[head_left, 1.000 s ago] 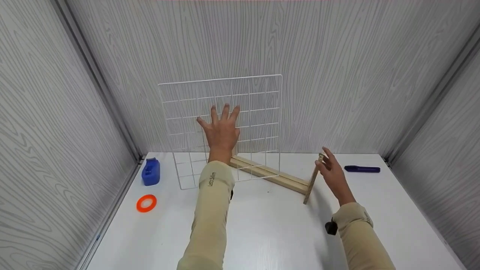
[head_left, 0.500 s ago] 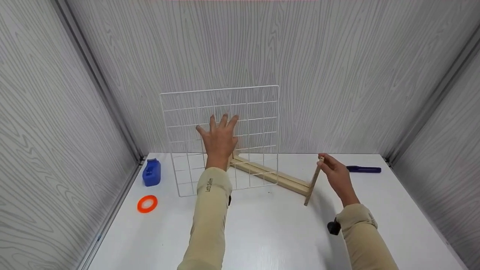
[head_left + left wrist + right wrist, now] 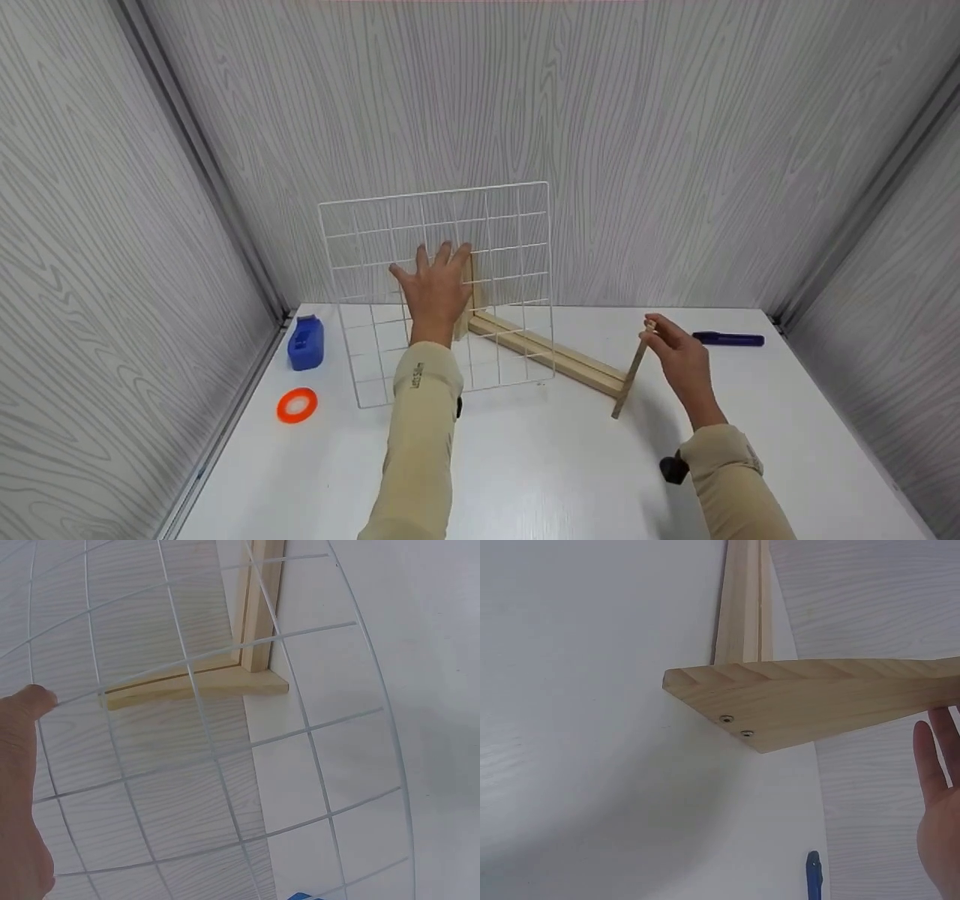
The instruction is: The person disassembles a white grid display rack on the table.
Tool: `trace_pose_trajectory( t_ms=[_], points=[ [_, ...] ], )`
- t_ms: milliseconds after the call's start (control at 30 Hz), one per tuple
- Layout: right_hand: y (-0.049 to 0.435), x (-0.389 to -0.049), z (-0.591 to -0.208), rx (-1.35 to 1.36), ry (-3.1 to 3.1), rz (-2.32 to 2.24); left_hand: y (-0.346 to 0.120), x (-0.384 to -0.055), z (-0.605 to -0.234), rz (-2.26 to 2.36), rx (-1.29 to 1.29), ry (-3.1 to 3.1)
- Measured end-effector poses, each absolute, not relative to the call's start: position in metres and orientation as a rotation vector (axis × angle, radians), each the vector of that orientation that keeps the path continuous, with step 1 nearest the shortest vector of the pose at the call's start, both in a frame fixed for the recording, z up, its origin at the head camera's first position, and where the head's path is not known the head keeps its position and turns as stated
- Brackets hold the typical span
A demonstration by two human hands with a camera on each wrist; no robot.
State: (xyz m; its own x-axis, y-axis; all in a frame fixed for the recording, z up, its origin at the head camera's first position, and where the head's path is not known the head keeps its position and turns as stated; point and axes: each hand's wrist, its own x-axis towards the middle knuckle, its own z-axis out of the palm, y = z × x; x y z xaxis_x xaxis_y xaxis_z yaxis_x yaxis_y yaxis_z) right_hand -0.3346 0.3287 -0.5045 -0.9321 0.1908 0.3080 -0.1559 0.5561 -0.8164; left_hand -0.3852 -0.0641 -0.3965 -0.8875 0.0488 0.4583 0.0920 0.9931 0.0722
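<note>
My left hand [image 3: 435, 296], fingers spread, holds a white wire grid panel [image 3: 517, 244] upright near the back wall. In the left wrist view its thumb [image 3: 34, 699] meets one of the panel's wires. Behind the panel is a wooden stand [image 3: 562, 360], a long grooved crossbar between two side boards. Its left side board [image 3: 195, 686] shows through the wires. My right hand [image 3: 679, 356] pinches the upper end of its right side board [image 3: 802, 694], which has two screw heads near its lower end. The tips of the right fingers are partly hidden by the board.
On the left of the white table [image 3: 540, 480] stand a blue tape dispenser [image 3: 306, 343] and, nearer, an orange ring [image 3: 297, 405]. A dark blue marker-like pen [image 3: 729, 339] lies at the back right. Wood-grain walls [image 3: 480, 90] close off the back and sides.
My left hand and the grid panel have moved down together, toward the table. The right fingers, looser before, have closed on the board's top, and the stand's right end has moved slightly nearer.
</note>
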Motion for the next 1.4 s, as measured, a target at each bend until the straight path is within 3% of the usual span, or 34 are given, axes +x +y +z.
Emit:
trace_pose_trajectory(
  t_ms=[467, 1000, 1400],
  points=[
    [0.361, -0.336, -0.482, 0.445, -2.746, 1.702, -0.071, -0.383, -0.395, -0.153, -0.134, -2.678],
    [0.363, -0.327, -0.475, 0.343, -2.797, 1.482, -0.074, -0.381, -0.409, -0.214, -0.143, -2.696],
    [0.368, -0.313, -0.477, 0.413, -2.774, 1.384, -0.083, -0.377, -0.422, -0.244, -0.148, -2.736]
  ],
)
